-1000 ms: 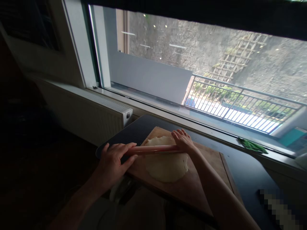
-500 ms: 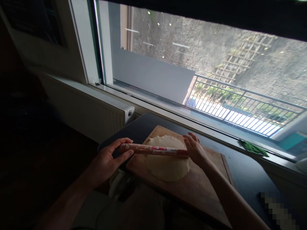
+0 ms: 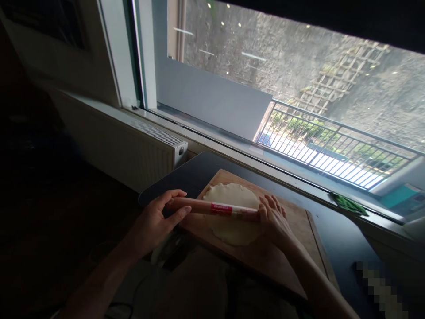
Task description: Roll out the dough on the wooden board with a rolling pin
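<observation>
A rolling pin (image 3: 202, 206) with a red and white label lies across a flat, roundish sheet of dough (image 3: 232, 232). My left hand (image 3: 159, 217) is closed round the pin's left end, thumb on the near side and fingers on the far side. At the other end my right hand (image 3: 274, 219) rests over the pin, fingers bent across it. Under the dough is a wooden board (image 3: 292, 230) on a dark table. The pin hides a strip across the dough's middle.
The dark table (image 3: 348, 230) stands against a window sill with a green cloth (image 3: 348, 204) on it. A white radiator (image 3: 146, 146) is at the left, beyond the table's corner. A blurred-out patch (image 3: 381, 288) covers something at the table's right end.
The rolling pin has turned, so a different side of its label faces up. My right hand has come slightly down and lies further over the pin. The view has shifted a little.
</observation>
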The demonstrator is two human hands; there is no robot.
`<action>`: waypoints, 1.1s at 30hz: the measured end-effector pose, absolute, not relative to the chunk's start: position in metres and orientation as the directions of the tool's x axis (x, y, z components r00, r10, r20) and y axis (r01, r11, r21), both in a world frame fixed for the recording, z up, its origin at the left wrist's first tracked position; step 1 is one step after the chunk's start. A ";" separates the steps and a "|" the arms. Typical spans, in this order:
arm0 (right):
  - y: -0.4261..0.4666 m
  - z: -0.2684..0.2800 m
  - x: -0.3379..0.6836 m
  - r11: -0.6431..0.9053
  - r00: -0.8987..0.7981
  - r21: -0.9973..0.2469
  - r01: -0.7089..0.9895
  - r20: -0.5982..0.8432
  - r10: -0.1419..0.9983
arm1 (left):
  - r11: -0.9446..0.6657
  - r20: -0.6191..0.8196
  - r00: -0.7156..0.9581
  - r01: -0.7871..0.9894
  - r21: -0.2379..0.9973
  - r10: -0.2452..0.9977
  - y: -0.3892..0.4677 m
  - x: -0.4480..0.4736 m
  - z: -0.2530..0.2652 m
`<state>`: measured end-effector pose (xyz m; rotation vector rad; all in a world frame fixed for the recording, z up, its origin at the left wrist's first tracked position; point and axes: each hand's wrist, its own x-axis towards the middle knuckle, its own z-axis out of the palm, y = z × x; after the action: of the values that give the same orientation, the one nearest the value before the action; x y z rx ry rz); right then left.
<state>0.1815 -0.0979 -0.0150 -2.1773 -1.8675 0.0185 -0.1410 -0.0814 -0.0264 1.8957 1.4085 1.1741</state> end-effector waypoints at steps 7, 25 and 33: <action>-0.031 0.000 0.186 -0.284 0.304 -0.272 0.920 0.037 0.952 | -0.366 0.406 0.074 0.601 0.711 0.911 -0.073 -0.143 -0.028; -0.063 0.008 0.191 -0.063 0.130 -0.182 0.981 0.389 0.912 | -0.284 0.281 0.086 0.518 0.807 0.956 -0.087 -0.139 -0.022; -0.065 -0.009 0.172 -0.125 0.211 -0.314 0.941 0.258 0.943 | -0.281 0.318 0.034 0.559 0.780 0.948 -0.094 -0.137 -0.021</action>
<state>0.1716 -0.0655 -0.0095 -2.0876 -1.7484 0.0058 -0.1374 -0.0937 -0.0214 1.8724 1.5213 1.1574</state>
